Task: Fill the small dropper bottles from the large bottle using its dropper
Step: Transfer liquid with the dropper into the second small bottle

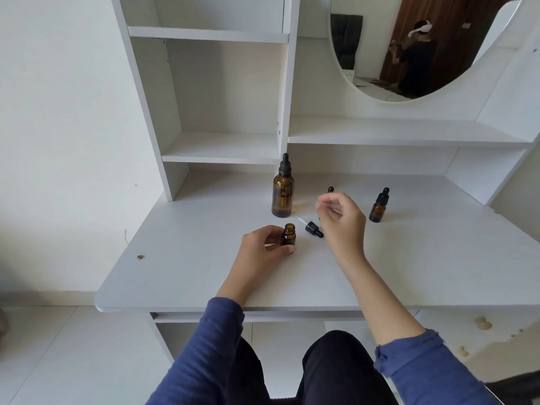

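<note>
A: The left hand (264,247) is gripping an uncapped small bottle (289,235), standing it upright on the surface (187,258), roughly midway between the front and back edges.

B: And the right hand (342,220) is hovering just above the surface, fingers loosely curled, holding nothing as far as I can see. A small dropper cap (313,229) is lying on its side right beside the open bottle, glass tip pointing toward the back edge.

A: The large bottle (283,192) is standing behind them, nearer the back edge, and its dropper (285,165) is sitting in the neck, screwed on or just resting, I can't tell.

B: Another capped small bottle (378,207) is waiting over toward the right edge. There's a third black cap (330,189) peeking out behind the right hand, probably another bottle, but it's mostly hidden.

A: So the right hand is likely heading for the big dropper. To do it well, I'd say keep the left hand pinning that little bottle steady, lift the dropper straight up, and carry it low across so drips are landing in the neck, not on the surface.

B: And squeeze slowly; that opening is looking narrow.
</note>
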Demonstrator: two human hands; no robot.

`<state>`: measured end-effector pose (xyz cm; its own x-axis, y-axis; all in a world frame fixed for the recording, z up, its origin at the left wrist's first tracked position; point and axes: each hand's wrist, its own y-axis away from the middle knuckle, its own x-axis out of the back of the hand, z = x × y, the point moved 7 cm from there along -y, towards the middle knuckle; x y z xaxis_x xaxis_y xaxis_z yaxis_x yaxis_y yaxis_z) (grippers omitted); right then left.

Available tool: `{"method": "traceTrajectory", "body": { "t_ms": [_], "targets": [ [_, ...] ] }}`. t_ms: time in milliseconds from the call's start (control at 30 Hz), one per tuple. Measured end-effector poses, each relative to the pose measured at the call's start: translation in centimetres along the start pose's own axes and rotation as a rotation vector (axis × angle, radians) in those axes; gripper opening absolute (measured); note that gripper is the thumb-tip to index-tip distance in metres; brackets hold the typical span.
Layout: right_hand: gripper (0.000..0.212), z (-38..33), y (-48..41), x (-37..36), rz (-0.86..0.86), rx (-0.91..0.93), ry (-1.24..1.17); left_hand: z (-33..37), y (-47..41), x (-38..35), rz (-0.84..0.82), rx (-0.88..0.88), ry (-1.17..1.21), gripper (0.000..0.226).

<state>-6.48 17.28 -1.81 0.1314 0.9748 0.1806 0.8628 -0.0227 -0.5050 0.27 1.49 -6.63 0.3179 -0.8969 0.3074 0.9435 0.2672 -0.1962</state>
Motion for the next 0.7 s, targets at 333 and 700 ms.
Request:
{"method": "traceTrajectory", "body": {
  "t_ms": [333, 700],
  "targets": [
    [0.029, -4.9, -6.4, -5.9, -0.135, 0.034, -0.030, -0.1, 0.1, 0.0, -0.006, 0.018, 0.034, 0.026],
    [0.004, -3.7, -7.9, -7.8, -0.121, 0.042, 0.060, -0.3, -0.2, -0.1, -0.013, 0.028, 0.058, 0.026]
  ]
}}
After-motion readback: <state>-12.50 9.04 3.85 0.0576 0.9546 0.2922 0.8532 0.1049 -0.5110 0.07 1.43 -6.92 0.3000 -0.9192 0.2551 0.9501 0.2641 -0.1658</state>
